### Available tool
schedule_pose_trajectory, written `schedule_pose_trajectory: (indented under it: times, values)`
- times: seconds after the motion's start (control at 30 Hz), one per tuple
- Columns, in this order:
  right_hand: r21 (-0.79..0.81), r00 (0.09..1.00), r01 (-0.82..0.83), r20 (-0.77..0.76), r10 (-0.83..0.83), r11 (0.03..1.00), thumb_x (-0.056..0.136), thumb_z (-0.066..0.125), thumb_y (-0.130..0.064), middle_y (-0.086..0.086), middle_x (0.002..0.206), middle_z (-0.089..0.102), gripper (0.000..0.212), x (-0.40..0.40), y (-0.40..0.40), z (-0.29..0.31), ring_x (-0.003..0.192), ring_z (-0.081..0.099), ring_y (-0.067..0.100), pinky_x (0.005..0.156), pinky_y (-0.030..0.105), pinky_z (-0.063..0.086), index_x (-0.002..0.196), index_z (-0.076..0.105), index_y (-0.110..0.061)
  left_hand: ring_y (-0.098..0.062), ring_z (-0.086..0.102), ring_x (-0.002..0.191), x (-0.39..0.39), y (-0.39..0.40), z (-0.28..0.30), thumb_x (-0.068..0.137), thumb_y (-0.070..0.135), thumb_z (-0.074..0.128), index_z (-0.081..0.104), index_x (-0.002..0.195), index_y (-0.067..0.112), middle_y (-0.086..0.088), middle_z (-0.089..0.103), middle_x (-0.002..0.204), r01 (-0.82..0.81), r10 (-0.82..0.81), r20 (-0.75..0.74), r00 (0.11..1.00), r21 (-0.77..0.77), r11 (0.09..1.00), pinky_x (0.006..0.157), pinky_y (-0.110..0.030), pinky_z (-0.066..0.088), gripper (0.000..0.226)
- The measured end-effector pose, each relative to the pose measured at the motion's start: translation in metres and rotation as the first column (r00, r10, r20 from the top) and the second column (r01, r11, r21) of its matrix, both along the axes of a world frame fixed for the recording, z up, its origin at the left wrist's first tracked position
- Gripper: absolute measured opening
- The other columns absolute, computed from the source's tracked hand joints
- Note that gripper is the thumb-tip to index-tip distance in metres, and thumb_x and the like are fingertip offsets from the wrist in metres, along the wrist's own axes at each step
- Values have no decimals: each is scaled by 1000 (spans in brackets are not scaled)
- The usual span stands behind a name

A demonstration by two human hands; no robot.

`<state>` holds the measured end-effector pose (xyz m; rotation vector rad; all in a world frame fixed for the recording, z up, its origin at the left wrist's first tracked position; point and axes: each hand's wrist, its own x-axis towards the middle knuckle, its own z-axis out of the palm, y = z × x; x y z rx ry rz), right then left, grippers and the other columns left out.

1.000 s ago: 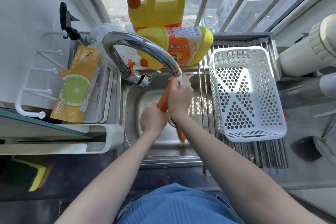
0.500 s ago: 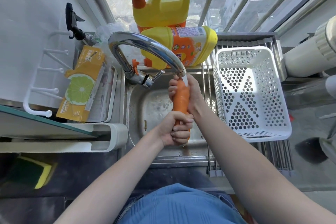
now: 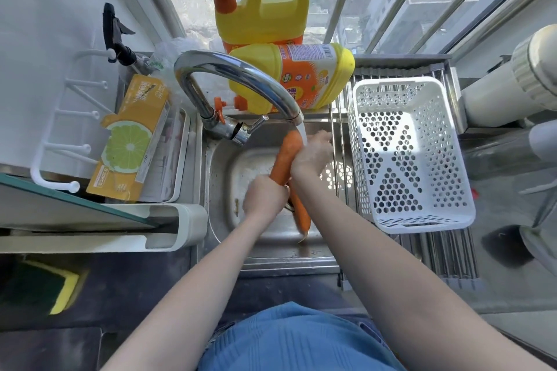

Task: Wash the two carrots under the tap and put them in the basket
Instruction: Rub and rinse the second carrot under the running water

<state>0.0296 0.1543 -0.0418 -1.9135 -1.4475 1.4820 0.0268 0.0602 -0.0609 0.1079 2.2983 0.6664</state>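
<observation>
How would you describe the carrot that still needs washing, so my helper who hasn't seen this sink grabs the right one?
Start at the steel sink under the curved tap. One carrot is held up in the water stream by both hands; below it, the second carrot lies on the sink floor near the drain. That is the one: lying flat, out of the stream, partly hidden behind the wrists.

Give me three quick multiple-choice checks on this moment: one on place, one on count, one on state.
1. Where does the white basket sit?
A. right of the sink
B. in the sink
C. on the left shelf

2. How many carrots show?
A. one
B. two
C. three

3. The basket is:
A. holding one carrot
B. empty
C. overturned

Answers:
1 A: it stands on the rack beside the sink.
2 B: the held carrot is under the tap, and the second carrot lies in the sink.
3 B: only bare mesh shows.
</observation>
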Motion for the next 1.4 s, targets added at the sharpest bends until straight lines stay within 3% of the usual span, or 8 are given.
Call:
schedule_pose_trajectory:
  times: [0.17, 0.37, 0.47, 0.67, 0.9, 1.1, 1.3, 1.4]
  values:
    - [151, 974, -225, -3, 228, 963, 103, 35, -32, 2, 73, 65, 45, 9, -21, -6, 59, 54, 11, 52, 23, 39, 77, 70, -19, -34, 66, 94, -58, -33, -9, 84, 13, 55, 66, 107, 8, -12, 69, 101, 356, -494, -247, 834, -445, 822, 72, -34, 48, 26]
    - [60, 945, -322, 85, 317, 945, 93, 54, -33, 12, 112, 58, 29, -3, -3, -21, 97, 56, 26, 73, 29, 38, 109, 61, -10, -29, 62, 76, -38, -13, -7, 79, 14, 58, 67, 93, 8, -7, 66, 85, 161, -188, -151, 971, -170, 972, 63, -28, 45, 18]
    - [-372, 948, -261, -273, 164, 891, 88, 67, -40, 12, 121, 56, 45, -2, 8, -19, 104, 62, 28, 77, 36, 53, 121, 47, -17, -20, 51, 48, -33, -8, 1, 76, 11, 59, 58, 76, 9, -1, 54, 57, 23, -25, 155, 988, 15, 1000, 46, -20, 38, 2]
    - [-625, 644, -429, -718, -265, 652, 74, 67, -30, 2, 73, 67, 29, 1, 24, -3, 63, 68, 16, 55, 30, 58, 91, 59, -8, -4, 17, 22, -18, 2, 23, 75, 4, 44, 27, 48, 19, 8, 22, 30, -280, -163, 908, 385, 284, 917, 34, -8, 9, 35]
    - [-554, 860, -250, -504, -80, 794, 97, 51, -32, 4, 62, 62, 27, -12, 25, -8, 42, 55, 15, 45, 22, 48, 89, 58, -8, -7, 16, 25, 4, 26, 21, 81, 8, 45, 32, 59, 18, 7, 24, 35, -385, 191, 713, 675, 120, 915, 31, -10, 13, 28]
    - [-104, 980, -137, -162, 119, 985, 57, 64, -53, 11, 84, 70, 46, -15, -3, -3, 72, 69, 32, 65, 42, 58, 88, 63, -18, -26, 54, 59, 11, 15, 1, 88, 17, 51, 57, 70, 9, -4, 56, 61, -89, 80, 153, 985, 56, 994, 46, -25, 32, 21]
    - [66, 983, -135, -119, 143, 989, 78, 66, -19, 4, 83, 60, 17, -8, -11, 0, 72, 54, 22, 56, 25, 35, 88, 54, -15, -34, 65, 83, -1, 2, -8, 84, 22, 51, 66, 87, 13, -7, 69, 87, 66, -74, -164, 984, -56, 996, 66, -31, 46, 18]
    - [9, 966, -238, -102, 237, 971, 67, 69, -25, 5, 86, 67, 24, -7, 1, -3, 82, 62, 25, 74, 31, 49, 90, 65, -17, -31, 61, 59, -5, 1, -1, 76, 12, 52, 59, 74, 13, -6, 60, 65, 29, -29, 32, 999, 23, 999, 53, -28, 48, 7]
